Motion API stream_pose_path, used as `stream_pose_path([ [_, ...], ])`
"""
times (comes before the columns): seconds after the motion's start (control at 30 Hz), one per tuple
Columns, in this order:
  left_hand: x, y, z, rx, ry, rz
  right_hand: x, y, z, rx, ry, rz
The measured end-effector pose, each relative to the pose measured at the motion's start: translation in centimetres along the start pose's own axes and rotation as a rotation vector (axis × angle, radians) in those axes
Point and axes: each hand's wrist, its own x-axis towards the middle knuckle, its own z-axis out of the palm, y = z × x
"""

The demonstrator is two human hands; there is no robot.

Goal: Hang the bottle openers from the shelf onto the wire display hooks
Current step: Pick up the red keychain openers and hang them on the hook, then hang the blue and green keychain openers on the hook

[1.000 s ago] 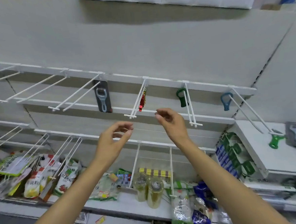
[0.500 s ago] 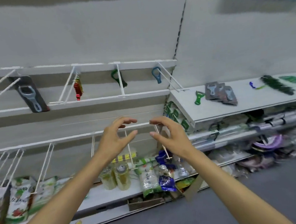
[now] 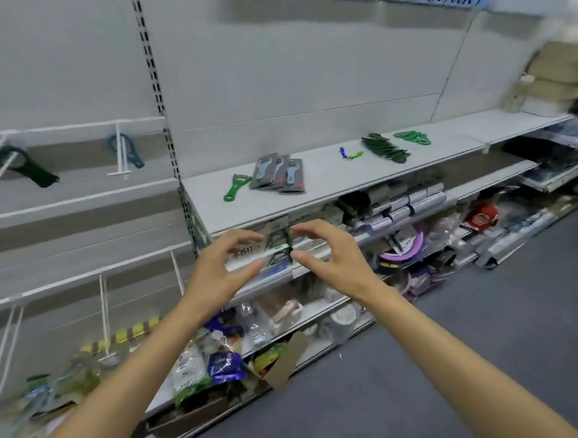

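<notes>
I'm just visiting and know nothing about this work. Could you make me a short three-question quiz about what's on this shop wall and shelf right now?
1. True or false: the left hand and right hand both hold nothing.
2. What lies nearest the left end of the shelf?
A. the green opener
B. the carded openers
C. the dark green pile
3. Fill in: the blue opener hangs on a wire ____, left of the shelf.

Key: 1 true; 2 A; 3 hook.
</notes>
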Motion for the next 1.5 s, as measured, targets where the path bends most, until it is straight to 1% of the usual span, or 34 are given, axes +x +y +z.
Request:
stream_pose_path([
  [0.17,4.7,3.0,8.0,-0.016,-0.052,0.015,-1.2,5.4,-7.6,-0.009,0.051,0.03],
  [0.33,10.9,3.7,14.0,-0.04,-0.095,0.03,0.1,11.6,-12.9,-0.011,0.093,0.077],
  [0.5,18.4,1.7,19.2,-0.043,-0.078,0.045,4.4,18.7,-16.5,-0.02,0.098,0.088],
  [0.7,29.0,-2.1,24.4,-0.051,-0.041,0.021,12.5,26.8,-19.9,-0.059,0.041,0.084],
  [0.83,35.3,-4.2,26.8,-0.026,-0.032,0.003,17.5,30.8,-22.2,-0.105,-0.021,0.054],
  [0.93,38.9,-6.1,27.8,-0.005,-0.017,-0.047,21.2,33.8,-23.2,-0.1,-0.043,0.05],
  [1.07,42.6,-9.3,28.7,0.063,-0.016,-0.118,26.2,37.9,-23.6,-0.133,-0.1,0.016],
  [1.2,46.2,-11.7,29.7,0.148,-0.044,-0.146,31.2,42.0,-23.1,-0.159,-0.151,-0.053],
  [1.3,48.3,-12.9,30.2,0.229,-0.105,-0.156,34.3,44.5,-22.6,-0.184,-0.252,-0.126],
  [1.4,49.8,-13.7,31.0,0.357,-0.181,-0.172,36.9,46.3,-22.2,-0.182,-0.381,-0.207],
  [1.5,50.7,-14.1,31.4,0.44,-0.193,-0.192,38.8,47.4,-21.8,-0.156,-0.483,-0.256],
])
